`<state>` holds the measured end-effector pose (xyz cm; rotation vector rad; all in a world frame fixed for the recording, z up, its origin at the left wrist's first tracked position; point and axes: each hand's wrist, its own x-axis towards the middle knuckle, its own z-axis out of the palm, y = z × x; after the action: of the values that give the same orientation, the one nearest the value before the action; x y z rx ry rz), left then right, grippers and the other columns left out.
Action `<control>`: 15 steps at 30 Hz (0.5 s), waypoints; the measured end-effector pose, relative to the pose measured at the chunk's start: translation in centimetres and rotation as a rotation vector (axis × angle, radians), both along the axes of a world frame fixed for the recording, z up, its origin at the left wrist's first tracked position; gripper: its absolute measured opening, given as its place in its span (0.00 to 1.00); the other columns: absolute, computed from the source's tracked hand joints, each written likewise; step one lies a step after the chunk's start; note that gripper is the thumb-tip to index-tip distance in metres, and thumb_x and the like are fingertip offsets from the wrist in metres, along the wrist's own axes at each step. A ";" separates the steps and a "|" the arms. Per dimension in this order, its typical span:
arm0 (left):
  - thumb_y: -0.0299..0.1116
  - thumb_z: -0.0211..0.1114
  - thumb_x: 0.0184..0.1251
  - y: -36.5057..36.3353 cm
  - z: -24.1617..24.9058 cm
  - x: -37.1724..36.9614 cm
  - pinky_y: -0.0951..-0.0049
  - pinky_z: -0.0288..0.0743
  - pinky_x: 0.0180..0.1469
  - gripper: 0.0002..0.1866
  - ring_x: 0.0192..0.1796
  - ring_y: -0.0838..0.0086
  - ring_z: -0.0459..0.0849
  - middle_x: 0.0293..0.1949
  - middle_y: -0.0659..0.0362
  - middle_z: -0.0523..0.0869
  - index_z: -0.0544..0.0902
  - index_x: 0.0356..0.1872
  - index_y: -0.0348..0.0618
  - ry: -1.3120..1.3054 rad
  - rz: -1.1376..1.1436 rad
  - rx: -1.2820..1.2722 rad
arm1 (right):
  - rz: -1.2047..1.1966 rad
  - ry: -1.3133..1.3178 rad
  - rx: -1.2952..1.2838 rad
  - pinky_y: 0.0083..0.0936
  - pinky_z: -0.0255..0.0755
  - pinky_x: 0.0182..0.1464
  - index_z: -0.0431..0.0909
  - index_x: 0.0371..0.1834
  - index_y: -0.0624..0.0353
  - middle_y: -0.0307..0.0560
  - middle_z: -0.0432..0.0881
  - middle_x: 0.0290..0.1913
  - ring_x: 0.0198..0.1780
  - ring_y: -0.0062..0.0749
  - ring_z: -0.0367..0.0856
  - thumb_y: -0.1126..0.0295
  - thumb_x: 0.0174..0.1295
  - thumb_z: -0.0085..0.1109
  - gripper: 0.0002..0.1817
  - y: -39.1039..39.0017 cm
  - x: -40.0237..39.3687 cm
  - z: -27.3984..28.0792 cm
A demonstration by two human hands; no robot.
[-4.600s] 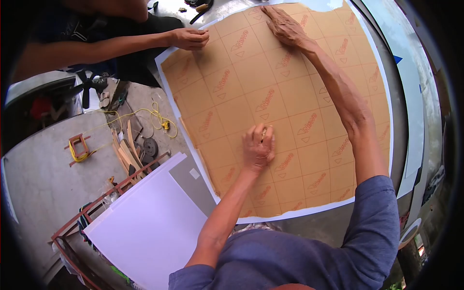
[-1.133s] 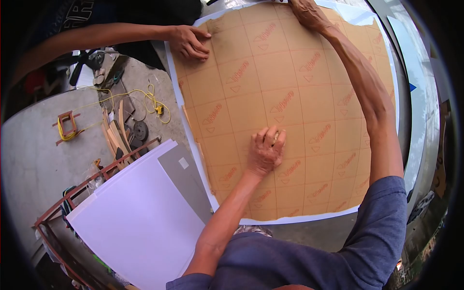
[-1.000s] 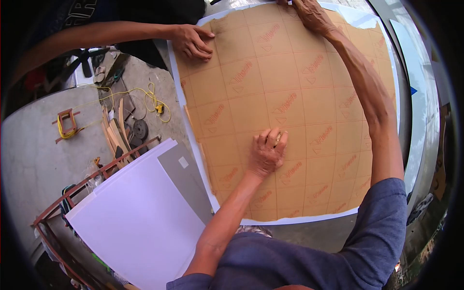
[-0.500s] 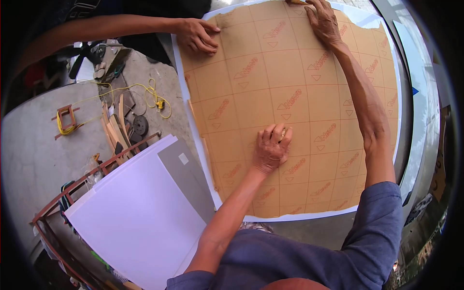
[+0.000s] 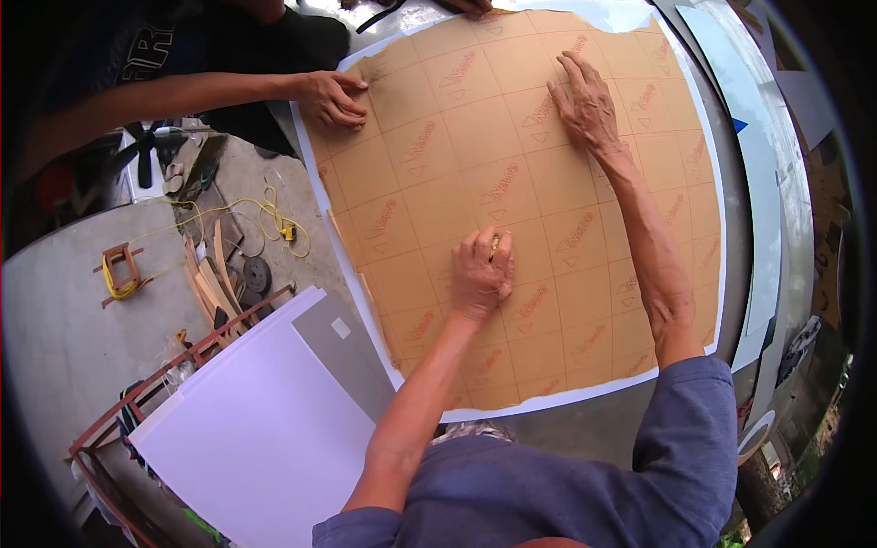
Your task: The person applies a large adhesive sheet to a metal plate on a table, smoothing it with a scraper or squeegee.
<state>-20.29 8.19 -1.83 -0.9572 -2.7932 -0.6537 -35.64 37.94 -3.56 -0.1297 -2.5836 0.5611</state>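
A large brown sheet with a red grid and printed marks [image 5: 438, 205] lies on a slightly larger white sheet [image 5: 715, 301]. My left hand [image 5: 481, 274] is closed on the lower middle of the brown sheet; a small pale thing shows between its fingers, too hidden to name. Farther up, my right hand [image 5: 587, 108] rests on the sheet with its fingers extended and holds nothing. At the sheet's upper left corner lies a co-worker's hand [image 5: 336, 99]. Another hand [image 5: 470, 7] shows partly at the top edge, beside a small brownish thing [image 5: 498, 12].
White panels [image 5: 265, 411] and a grey panel [image 5: 343, 352] lean at the lower left by a reddish metal frame [image 5: 137, 397]. Beyond are wood strips [image 5: 210, 279], a yellow cord [image 5: 269, 219] and a black disc [image 5: 257, 274]. Pale strips [image 5: 763, 247] run along the right.
The view has shifted, so the sheet appears farther left. My right hand has come down from the sheet's top edge toward me. My left hand stays closed, slightly farther right on the sheet.
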 end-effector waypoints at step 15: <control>0.34 0.68 0.63 0.0 0.0 -0.3 0.58 0.74 0.53 0.21 0.59 0.61 0.75 0.58 0.59 0.76 0.77 0.57 0.51 0.045 0.000 -0.026 | -0.181 0.271 -0.216 0.47 0.66 0.71 0.72 0.67 0.67 0.63 0.75 0.65 0.68 0.58 0.72 0.68 0.66 0.56 0.26 3.8 -12.9 -5.2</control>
<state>-20.62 8.16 -1.81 -0.9644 -2.7692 -0.5905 -48.56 41.74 -8.76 -0.3328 -2.2182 0.7342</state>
